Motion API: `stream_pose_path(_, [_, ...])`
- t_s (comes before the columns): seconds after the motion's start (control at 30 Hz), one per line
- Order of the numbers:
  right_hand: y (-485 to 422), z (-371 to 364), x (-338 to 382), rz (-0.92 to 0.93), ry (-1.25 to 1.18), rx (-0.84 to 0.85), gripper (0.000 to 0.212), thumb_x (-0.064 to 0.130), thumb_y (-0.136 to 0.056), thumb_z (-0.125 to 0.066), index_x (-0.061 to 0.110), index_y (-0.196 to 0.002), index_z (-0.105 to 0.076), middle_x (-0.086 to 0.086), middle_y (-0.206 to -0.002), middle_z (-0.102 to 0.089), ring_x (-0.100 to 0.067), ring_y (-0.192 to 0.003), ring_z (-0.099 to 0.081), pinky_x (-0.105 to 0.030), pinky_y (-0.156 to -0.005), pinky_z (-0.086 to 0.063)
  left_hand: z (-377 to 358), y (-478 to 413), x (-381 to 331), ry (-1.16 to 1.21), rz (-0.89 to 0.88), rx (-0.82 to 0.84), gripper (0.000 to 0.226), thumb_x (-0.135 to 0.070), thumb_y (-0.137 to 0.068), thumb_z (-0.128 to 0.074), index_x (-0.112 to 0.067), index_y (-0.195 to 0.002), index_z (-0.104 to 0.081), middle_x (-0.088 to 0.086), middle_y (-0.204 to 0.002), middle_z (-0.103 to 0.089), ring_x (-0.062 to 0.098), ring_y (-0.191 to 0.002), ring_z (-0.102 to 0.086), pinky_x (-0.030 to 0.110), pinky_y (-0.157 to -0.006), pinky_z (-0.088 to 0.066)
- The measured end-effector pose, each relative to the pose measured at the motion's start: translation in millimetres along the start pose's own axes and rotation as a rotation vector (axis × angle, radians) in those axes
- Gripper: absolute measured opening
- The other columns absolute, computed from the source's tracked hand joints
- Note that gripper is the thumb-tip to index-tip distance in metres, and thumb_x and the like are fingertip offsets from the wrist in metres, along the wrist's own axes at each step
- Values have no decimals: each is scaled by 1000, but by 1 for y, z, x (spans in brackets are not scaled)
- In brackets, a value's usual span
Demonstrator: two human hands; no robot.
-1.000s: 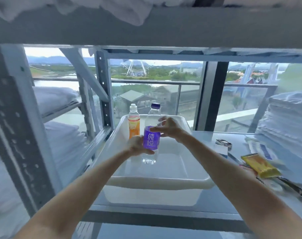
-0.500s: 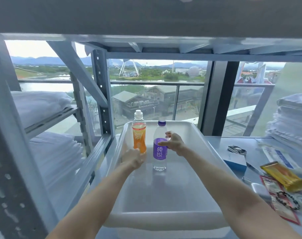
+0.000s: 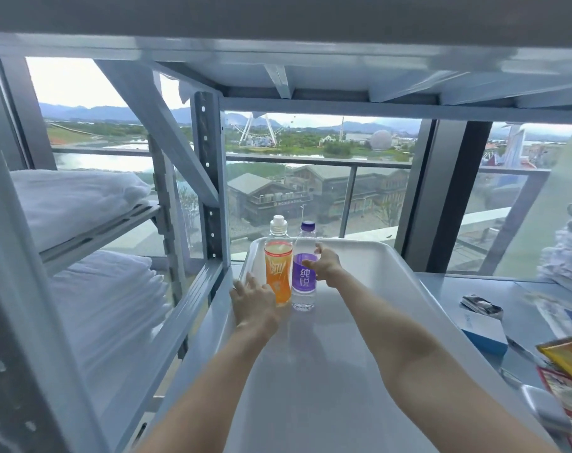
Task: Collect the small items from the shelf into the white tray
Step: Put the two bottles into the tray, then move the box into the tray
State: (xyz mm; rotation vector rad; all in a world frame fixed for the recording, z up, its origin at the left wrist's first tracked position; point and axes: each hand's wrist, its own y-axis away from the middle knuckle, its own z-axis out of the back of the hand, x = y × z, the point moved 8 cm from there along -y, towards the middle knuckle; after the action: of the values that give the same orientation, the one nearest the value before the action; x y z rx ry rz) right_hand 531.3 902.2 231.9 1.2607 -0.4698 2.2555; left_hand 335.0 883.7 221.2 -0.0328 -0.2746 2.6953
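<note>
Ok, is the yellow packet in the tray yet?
No, the yellow packet lies on the shelf, outside the tray, to its right.

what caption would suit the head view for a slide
Left hand and right hand at the orange bottle and purple-label bottle standing in the white tray
</note>
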Motion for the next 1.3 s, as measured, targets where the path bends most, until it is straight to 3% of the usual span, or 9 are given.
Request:
stream_pose_path(0.37, [-26, 1, -4, 56, 5, -111, 72, 21, -85, -67, 12, -146, -29, -14, -139, -49, -30, -125, -49, -38, -104, -41, -2, -3, 0, 9, 1, 12, 50, -16, -86, -52, -11, -135, -42, 20, -155, -13, 47, -138, -13, 49, -116, -14])
stream_pose_path(0.6, [0, 9, 2, 123, 151, 42, 85, 19, -80, -73, 5, -147, -22, -15, -149, -36, -30, -135, -38, -35, -109, -34, 0, -6, 4, 98, -23, 34, 47, -20, -86, -50, -15, -132, -46, 16, -156, -12, 40, -142, -3, 45, -117, -3])
stream_pose_path(0.73, [34, 79, 9, 266, 282, 43, 66, 12, -81, -71, 7, -140, -40, -12, -139, -50, -25, -126, -51, -20, -100, -41, 12, -1, -20, 186, -209, -45, 44, -25, -85, -52, -16, -128, -51, 13, -151, -27, 35, -141, -14, 41, -116, -10])
stream_pose_path(0.83, [58, 161, -9, 278, 262, -76, 50, 4, -81, -70, 2, -128, -53, -14, -128, -59, -26, -117, -59, -28, -98, -46, 24, 6, -66, 313, -387, -60, 47, -22, -85, -56, -15, -130, -51, 10, -148, -36, 29, -139, -24, 34, -114, -19])
stream_pose_path(0.97, [90, 252, -66, 149, 329, -196, 37, 2, -80, -68, 3, -117, -62, -13, -120, -64, -25, -109, -63, -25, -91, -46, 42, 29, -152, 478, -647, -66, 49, -25, -87, -58, -14, -134, -47, 7, -149, -36, 23, -138, -28, 33, -114, -24])
stream_pose_path(1.17, [126, 305, -165, -90, 404, -109, 37, 10, -80, -70, 3, -116, -64, -12, -118, -66, -25, -111, -62, -26, -92, -44, 47, 80, -258, 580, -902, -50, 45, -40, -95, -43, -19, -135, -46, -1, -148, -38, 14, -139, -28, 33, -115, -24])
stream_pose_path(1.3, [132, 312, -210, -137, 458, 0, 45, 17, -80, -71, 9, -122, -59, -9, -130, -58, -22, -122, -53, -28, -101, -38, 34, 91, -288, 548, -955, 5, 36, -36, -99, -37, -21, -119, -62, -5, -138, -50, 12, -141, -24, 29, -115, -18])
